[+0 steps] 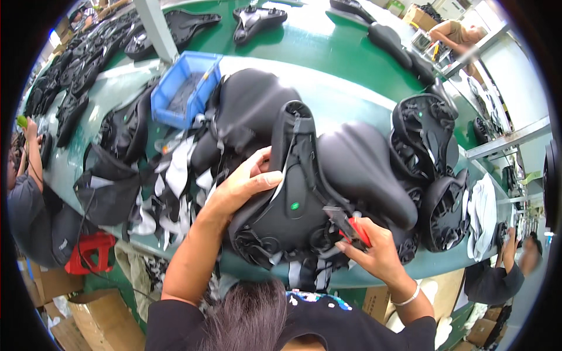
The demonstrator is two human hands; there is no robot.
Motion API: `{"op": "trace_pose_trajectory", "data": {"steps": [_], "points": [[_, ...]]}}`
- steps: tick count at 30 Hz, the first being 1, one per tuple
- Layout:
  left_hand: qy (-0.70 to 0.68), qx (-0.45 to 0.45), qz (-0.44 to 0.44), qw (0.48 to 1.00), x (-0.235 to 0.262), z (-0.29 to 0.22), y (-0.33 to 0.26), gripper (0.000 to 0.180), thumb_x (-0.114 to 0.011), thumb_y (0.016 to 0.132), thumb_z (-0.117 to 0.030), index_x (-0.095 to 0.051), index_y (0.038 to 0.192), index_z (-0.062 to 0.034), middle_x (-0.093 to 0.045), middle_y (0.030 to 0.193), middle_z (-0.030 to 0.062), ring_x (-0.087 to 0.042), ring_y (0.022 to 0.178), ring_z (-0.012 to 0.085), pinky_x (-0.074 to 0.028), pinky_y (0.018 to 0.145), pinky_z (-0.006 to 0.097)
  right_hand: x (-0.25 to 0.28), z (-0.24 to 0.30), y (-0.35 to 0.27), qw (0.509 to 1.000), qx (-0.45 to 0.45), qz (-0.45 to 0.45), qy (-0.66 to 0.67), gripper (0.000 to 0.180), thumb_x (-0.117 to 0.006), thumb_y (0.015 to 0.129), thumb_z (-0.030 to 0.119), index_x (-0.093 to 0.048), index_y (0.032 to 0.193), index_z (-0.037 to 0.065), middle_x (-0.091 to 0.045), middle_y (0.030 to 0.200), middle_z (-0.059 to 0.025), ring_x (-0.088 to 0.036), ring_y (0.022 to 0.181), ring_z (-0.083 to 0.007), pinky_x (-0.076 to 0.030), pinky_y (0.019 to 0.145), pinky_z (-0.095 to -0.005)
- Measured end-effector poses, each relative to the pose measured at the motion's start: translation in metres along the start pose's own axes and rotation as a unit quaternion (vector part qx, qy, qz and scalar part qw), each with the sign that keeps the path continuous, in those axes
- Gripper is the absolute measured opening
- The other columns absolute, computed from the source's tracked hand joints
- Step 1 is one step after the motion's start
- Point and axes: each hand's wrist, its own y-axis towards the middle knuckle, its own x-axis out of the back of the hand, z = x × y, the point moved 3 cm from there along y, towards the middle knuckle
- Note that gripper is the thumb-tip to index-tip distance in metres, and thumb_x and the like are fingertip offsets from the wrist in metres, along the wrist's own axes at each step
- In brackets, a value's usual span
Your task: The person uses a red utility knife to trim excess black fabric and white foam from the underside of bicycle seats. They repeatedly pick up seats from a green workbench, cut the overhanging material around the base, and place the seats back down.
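Note:
A black bicycle saddle rests in front of me, its underside facing up and its narrow nose pointing away. A small green mark shows at the middle of it. My left hand is closed around the saddle's left edge near the nose, with the thumb on the underside. In my right hand is a red-handled tool with a flat dark head, which lies over the saddle's right edge. Whether the head touches the saddle, I cannot tell. Another black saddle sits top side up just to the right.
Behind my left hand stands a blue bin with dark pieces inside. White and black scraps litter the table to the left. More saddles are piled on the right. A green conveyor belt runs along the back. Other people work at both sides.

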Motion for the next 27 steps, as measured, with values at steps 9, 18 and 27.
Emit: {"op": "trace_pose_trajectory", "data": {"steps": [9, 18, 27], "points": [[0.132, 0.041, -0.114, 0.984, 0.022, 0.003, -0.030, 0.044, -0.060, 0.081, -0.027, -0.054, 0.111, 0.0045, -0.062, 0.096, 0.0085, -0.059, 0.080, 0.0120, -0.050, 0.073, 0.026, 0.004, -0.006, -0.008, 0.952, 0.208, -0.033, -0.223, 0.060, -0.065, 0.079, 0.002, -0.045, 0.135, 0.009, -0.064, 0.093, -0.0140, -0.064, 0.071, -0.0288, -0.052, 0.062, -0.0354], [0.285, 0.034, -0.145, 0.947, 0.023, -0.006, -0.019, 0.045, -0.065, 0.078, -0.026, -0.058, 0.107, 0.0074, -0.064, 0.095, 0.0108, -0.060, 0.081, 0.0137, -0.050, 0.074, 0.028, -0.023, -0.018, -0.021, 0.913, 0.130, 0.052, -0.385, 0.063, -0.057, 0.084, 0.009, -0.038, 0.143, 0.020, -0.052, 0.074, -0.0132, -0.057, 0.054, -0.0287, -0.047, 0.046, -0.0405], [0.040, -0.011, -0.263, 0.964, 0.023, 0.035, -0.084, 0.047, -0.065, 0.081, -0.018, -0.050, 0.117, 0.0091, -0.062, 0.103, 0.0123, -0.060, 0.093, 0.0148, -0.048, 0.085, 0.028, -0.064, -0.002, -0.091, 0.981, -0.131, 0.047, -0.138, 0.055, -0.064, 0.086, 0.003, -0.043, 0.136, 0.006, -0.063, 0.102, -0.0266, -0.063, 0.090, -0.0451, -0.051, 0.075, -0.0420]]}}
